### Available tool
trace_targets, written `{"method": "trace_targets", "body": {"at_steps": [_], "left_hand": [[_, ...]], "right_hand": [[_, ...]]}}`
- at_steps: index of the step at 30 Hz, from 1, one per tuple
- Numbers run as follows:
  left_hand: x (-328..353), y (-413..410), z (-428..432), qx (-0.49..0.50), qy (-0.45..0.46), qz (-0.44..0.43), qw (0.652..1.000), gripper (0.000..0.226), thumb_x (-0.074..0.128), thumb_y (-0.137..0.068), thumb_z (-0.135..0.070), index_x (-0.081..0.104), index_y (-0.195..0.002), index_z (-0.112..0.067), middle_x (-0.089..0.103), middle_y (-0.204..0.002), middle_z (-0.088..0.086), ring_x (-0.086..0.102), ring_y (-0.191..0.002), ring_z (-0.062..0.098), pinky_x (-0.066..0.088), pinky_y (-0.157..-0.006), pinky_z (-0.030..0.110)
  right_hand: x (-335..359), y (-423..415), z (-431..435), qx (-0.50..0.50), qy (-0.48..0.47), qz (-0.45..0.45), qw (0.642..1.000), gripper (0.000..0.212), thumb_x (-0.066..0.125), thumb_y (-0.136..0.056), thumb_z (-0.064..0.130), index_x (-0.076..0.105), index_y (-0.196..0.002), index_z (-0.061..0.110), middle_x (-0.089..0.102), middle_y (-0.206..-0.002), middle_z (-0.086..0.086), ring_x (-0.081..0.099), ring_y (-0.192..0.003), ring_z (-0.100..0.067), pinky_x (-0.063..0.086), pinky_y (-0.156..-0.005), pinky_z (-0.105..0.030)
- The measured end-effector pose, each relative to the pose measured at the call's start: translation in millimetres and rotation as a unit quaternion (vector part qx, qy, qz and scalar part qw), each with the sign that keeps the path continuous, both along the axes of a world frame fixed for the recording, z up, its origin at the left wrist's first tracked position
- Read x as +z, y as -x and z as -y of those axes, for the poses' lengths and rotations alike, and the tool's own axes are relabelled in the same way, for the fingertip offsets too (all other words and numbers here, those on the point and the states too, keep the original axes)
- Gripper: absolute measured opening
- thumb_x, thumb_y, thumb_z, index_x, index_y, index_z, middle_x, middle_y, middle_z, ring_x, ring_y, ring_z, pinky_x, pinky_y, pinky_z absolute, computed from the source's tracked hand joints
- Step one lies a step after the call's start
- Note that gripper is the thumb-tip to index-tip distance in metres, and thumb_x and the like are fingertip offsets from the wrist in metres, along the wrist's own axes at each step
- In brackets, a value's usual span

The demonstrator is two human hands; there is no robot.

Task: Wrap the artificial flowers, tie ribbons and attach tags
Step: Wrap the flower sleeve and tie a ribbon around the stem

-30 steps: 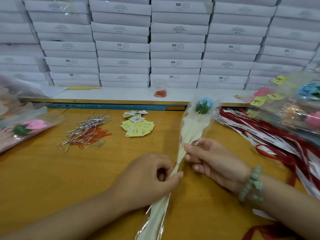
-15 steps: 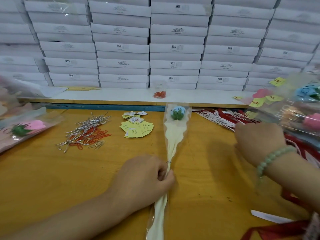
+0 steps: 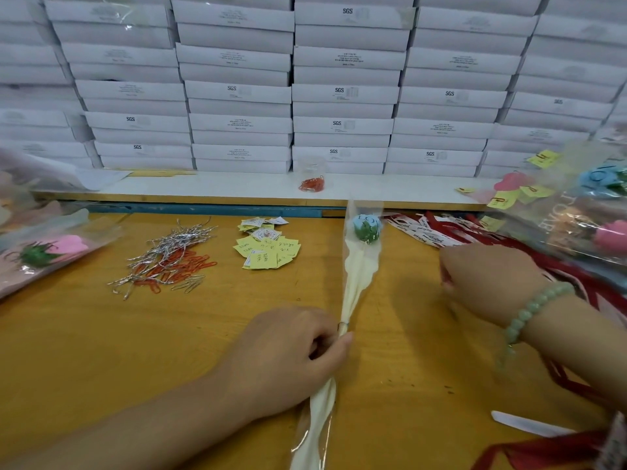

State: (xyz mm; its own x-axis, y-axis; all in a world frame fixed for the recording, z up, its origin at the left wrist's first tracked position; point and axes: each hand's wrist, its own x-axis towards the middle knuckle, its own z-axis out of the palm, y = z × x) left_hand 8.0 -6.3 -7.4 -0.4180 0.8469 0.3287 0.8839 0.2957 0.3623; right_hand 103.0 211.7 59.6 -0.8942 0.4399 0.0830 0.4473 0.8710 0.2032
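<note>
A blue artificial flower [image 3: 365,228] in a clear and cream wrap [image 3: 356,276] lies on the wooden table [image 3: 84,351], head pointing away from me. A thin wire tie [image 3: 343,326] cinches the wrap at the stem. My left hand [image 3: 295,354] grips the stem just below that tie. My right hand [image 3: 488,279] is off to the right, at the pile of red ribbons [image 3: 475,235] with white printed strips. Its fingers curl downward and are mostly hidden, with a bit of red ribbon showing at them.
Silver and red paper clips [image 3: 166,262] and yellow tags [image 3: 268,251] lie at mid-table. A small jar of red clips [image 3: 312,179] stands on the white ledge. Wrapped flowers are heaped at left [image 3: 44,252] and right [image 3: 597,215]. Stacked white boxes [image 3: 339,93] wall the back.
My right hand let go of the wrapped stem and swung right to the red ribbons. The flower, held by my left hand, turned to point straight away.
</note>
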Motion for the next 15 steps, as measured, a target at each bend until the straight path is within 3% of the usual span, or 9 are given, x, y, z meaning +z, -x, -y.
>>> {"method": "trace_targets", "body": {"at_steps": [2,4,8,11,13,15], "left_hand": [[0,-1,0,0.0,-0.012,0.005,1.0,0.045,0.024,-0.089,-0.059,0.038,-0.059,-0.028,0.045,-0.064,-0.008,0.046,-0.067,0.01,0.032,-0.055,0.022],[0,-1,0,0.006,-0.035,0.014,0.999,0.037,0.027,-0.09,-0.056,0.041,-0.066,-0.032,0.047,-0.071,-0.01,0.048,-0.072,0.009,0.032,-0.057,0.02],[3,1,1,0.001,-0.108,0.051,0.993,0.012,0.042,-0.092,-0.048,0.047,-0.1,-0.04,0.046,-0.099,-0.02,0.052,-0.091,0.005,0.044,-0.068,0.02],[4,4,1,-0.055,-0.16,0.123,0.978,0.045,0.056,-0.092,-0.035,0.042,-0.135,-0.039,0.047,-0.126,-0.022,0.048,-0.122,0.007,0.044,-0.09,0.02],[4,6,1,-0.095,-0.165,0.162,0.968,0.061,0.064,-0.089,-0.029,0.036,-0.143,-0.037,0.049,-0.135,-0.021,0.043,-0.132,0.008,0.038,-0.102,0.019],[4,9,1,-0.098,-0.176,0.199,0.959,0.063,0.068,-0.086,-0.026,0.039,-0.141,-0.037,0.058,-0.127,-0.019,0.046,-0.13,0.006,0.036,-0.106,0.024]], "right_hand": [[-2,1,1,0.051,0.083,-0.068,0.993,0.005,0.048,-0.094,0.02,0.053,-0.094,0.022,0.06,-0.086,0.007,0.059,-0.076,-0.009,0.051,-0.071,-0.028],[-2,3,6,0.114,0.211,-0.133,0.962,0.01,0.055,-0.091,0.016,0.056,-0.09,0.026,0.063,-0.081,0.007,0.057,-0.061,-0.001,0.046,-0.059,-0.019],[0,4,21,0.211,0.477,-0.167,0.837,0.008,0.064,-0.089,0.013,0.06,-0.091,0.019,0.065,-0.084,0.005,0.051,-0.046,-0.005,0.04,-0.047,-0.017],[-3,4,31,0.255,0.563,-0.14,0.773,0.008,0.066,-0.088,0.009,0.059,-0.092,0.011,0.068,-0.085,0.003,0.052,-0.046,-0.005,0.038,-0.043,-0.01],[-8,5,35,0.276,0.596,-0.133,0.742,0.008,0.066,-0.087,0.006,0.059,-0.092,0.008,0.069,-0.085,0.001,0.055,-0.049,-0.006,0.038,-0.043,-0.009],[-11,6,36,0.286,0.612,-0.143,0.723,0.011,0.066,-0.085,0.008,0.059,-0.092,0.005,0.071,-0.084,-0.003,0.058,-0.052,-0.008,0.037,-0.04,-0.012]]}}
